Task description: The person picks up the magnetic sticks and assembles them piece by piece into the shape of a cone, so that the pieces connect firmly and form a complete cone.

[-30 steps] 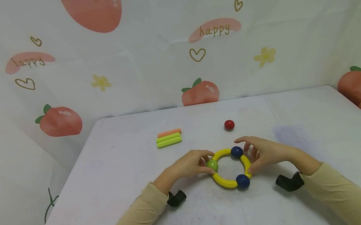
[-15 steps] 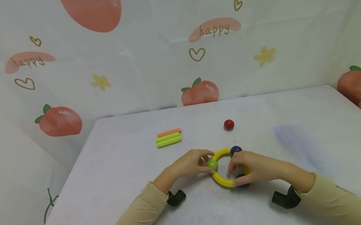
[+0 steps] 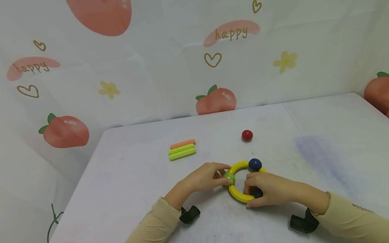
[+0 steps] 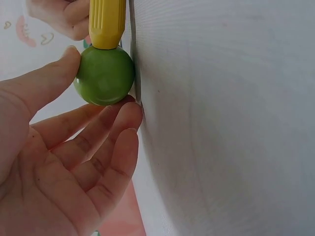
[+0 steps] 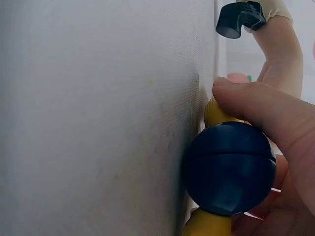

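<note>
A ring of yellow curved sticks (image 3: 238,195) joined by balls lies on the table in the head view. My left hand (image 3: 207,176) pinches the green ball (image 4: 104,75) on the ring's left side, thumb on one side and fingertips on the other. At the ring's near right, my right hand (image 3: 273,188) grips around the near blue ball (image 5: 229,168), with its thumb against the adjoining yellow stick (image 5: 219,114). The far blue ball (image 3: 255,165) shows above the right hand. That hand hides most of the ring's right-hand stick.
Beyond the ring, a red ball (image 3: 247,135) sits on the white table (image 3: 139,154). One orange stick (image 3: 182,144) and two lime green sticks (image 3: 182,152) lie side by side farther left. A printed cloth (image 3: 157,68) hangs behind the table.
My right hand has moved left and nearer from outside the ring, closing around the near blue ball, which has shifted slightly left. My left thumb has come onto the green ball.
</note>
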The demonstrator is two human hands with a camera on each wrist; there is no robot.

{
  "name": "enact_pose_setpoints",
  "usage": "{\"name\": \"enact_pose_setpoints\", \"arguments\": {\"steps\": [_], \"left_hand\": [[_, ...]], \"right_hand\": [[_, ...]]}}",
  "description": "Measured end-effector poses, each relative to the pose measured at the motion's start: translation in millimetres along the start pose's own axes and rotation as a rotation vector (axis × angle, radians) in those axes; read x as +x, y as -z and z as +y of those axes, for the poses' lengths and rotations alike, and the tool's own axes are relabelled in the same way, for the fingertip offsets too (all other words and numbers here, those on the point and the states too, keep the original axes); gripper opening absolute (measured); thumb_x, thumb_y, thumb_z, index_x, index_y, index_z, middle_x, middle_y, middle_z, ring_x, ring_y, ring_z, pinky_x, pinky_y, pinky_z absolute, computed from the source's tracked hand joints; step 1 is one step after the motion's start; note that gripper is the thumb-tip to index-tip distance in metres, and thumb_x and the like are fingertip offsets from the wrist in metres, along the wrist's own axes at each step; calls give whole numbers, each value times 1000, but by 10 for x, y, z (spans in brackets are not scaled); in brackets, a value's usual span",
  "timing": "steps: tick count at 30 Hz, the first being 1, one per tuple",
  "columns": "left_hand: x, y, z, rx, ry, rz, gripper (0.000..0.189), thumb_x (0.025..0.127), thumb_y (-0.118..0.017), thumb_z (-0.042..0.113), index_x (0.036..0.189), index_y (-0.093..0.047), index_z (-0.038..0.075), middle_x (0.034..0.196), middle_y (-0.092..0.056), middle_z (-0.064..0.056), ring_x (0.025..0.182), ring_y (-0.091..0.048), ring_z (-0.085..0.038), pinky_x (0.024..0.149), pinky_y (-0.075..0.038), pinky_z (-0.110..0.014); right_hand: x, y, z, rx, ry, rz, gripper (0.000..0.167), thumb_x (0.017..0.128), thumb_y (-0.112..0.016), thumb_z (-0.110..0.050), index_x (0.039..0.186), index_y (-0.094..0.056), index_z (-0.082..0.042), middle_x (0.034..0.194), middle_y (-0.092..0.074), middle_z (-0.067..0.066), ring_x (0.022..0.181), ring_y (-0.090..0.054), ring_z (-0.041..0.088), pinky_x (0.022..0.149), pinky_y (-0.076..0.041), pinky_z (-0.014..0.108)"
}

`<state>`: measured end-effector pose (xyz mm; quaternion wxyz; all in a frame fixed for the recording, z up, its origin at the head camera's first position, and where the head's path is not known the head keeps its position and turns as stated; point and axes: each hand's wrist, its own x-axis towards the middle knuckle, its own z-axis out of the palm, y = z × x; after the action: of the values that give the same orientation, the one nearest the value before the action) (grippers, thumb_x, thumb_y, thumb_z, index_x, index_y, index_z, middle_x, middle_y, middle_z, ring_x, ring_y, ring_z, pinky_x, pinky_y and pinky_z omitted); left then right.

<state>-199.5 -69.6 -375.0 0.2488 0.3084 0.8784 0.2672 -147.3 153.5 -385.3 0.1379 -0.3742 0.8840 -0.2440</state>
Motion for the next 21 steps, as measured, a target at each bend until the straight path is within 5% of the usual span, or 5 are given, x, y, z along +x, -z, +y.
{"name": "enact_pose_setpoints", "arguments": {"steps": [9, 15, 21], "left_hand": [[-4, 3, 0, -14, -1, 15, 46, 91, -59, 32, 132, -52, 10, 116, -64, -8, 97, -61, -15, 77, -49, -22], [-9, 9, 3, -10, -7, 25, 45, 91, -60, 31, 130, -53, 10, 114, -64, -7, 96, -61, -15, 79, -49, -23], [-4, 15, -11, -11, -6, 47, 43, 91, -60, 30, 129, -55, 10, 114, -64, -7, 96, -61, -15, 80, -50, -23]], "right_hand": [[6, 39, 6, 51, -3, 19, 21, 82, -70, -37, 91, -64, -19, 88, -57, -10, 79, -50, 0, 72, -47, 18], [-13, 184, 96, 19, 28, 164, 19, 83, -70, -25, 94, -64, -11, 90, -61, -3, 80, -54, 8, 74, -49, 24], [-31, 325, 217, -8, -77, 260, 33, 78, -75, -23, 104, -62, -7, 102, -58, 6, 93, -55, 22, 84, -51, 38]]}}
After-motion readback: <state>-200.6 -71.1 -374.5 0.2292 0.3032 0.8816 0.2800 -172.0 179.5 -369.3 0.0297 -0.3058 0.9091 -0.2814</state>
